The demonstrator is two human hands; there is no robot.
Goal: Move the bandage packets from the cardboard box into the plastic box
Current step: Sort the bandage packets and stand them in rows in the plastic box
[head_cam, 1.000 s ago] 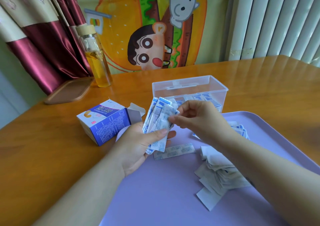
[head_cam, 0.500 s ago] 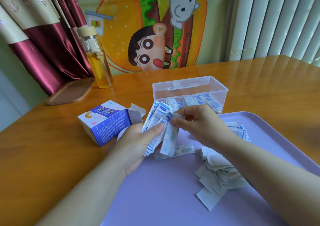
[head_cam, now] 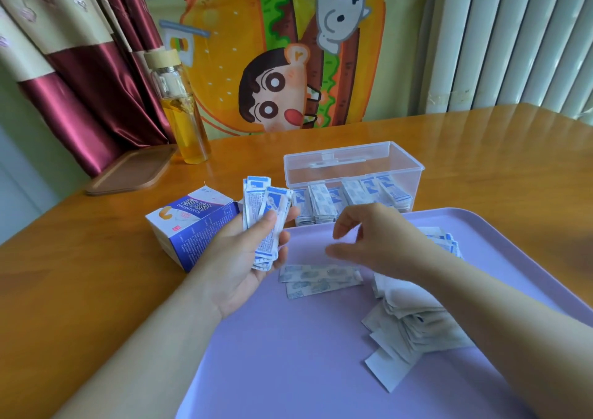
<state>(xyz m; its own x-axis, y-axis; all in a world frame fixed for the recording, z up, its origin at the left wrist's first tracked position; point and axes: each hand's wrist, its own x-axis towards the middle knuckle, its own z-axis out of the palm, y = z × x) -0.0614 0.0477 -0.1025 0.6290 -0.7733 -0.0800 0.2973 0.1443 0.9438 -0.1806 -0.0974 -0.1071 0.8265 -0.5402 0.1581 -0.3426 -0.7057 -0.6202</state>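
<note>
Nearest: lilac tray [head_cam: 288, 370] on the wooden table [head_cam: 80, 274], filling the lower R of the view. On its R part is a heap of white paper strips [head_cam: 407, 319], partly under the R forearm. Just beyond, mid-tray, two loose pkts [head_cam: 317, 279] lie flat & overlapping, pale side up.

L hand [head_cam: 237, 258] is palm-up over the tray's L edge. Its fingers & thumb are clamped on a stack of bandage pkts [head_cam: 264, 213], held approx upright w/ blue-printed ends up. R hand [head_cam: 375, 242] hovers above the loose pkts, apart from the L hand. Its thumb & fingers are loosely curved w/ a gap btwn them. Nothing shows in it, though it's motion-blurred. Behind the R wrist a small pile of pkts [head_cam: 447, 242] sits on the tray.

L of the tray, on the table: cardboard box [head_cam: 192, 226], blue & white, on its side, end flap open toward the L hand. Its inside can't be seen.

Just past the tray's far edge: clear plastic box [head_cam: 353, 165], top open, w/ rows of pkts [head_cam: 321, 206] standing on edge inside.

Further back L: brown wooden board [head_cam: 131, 169] & a glass bottle [head_cam: 181, 120] w/ yellow liquid & a pale cap. Behind all: cartoon burger cloth [head_cam: 282, 59], dark-red curtain [head_cam: 80, 81], white vertical slats [head_cam: 513, 39].
</note>
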